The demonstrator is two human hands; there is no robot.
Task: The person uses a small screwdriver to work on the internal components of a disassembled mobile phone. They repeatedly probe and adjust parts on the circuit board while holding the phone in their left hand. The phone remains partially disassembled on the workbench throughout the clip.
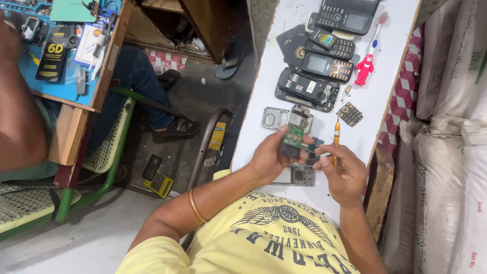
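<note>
Matt white tabletop (378, 109); orange plastic screwdriver (336, 136) handle.

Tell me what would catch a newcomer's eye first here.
The left hand holding up a green circuit board at the centre, while the right hand grips an orange screwdriver beside it. Beyond them, a cluster of opened phones lies on the white table, with a red toothbrush to their right.

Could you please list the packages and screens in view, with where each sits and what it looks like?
Black packet: on the blue counter at far left, flat, with yellow and white print.
White card packet: beside it, with blue trim.
Phone screens: on the white table above the hands, small, grey, unlit.
</note>
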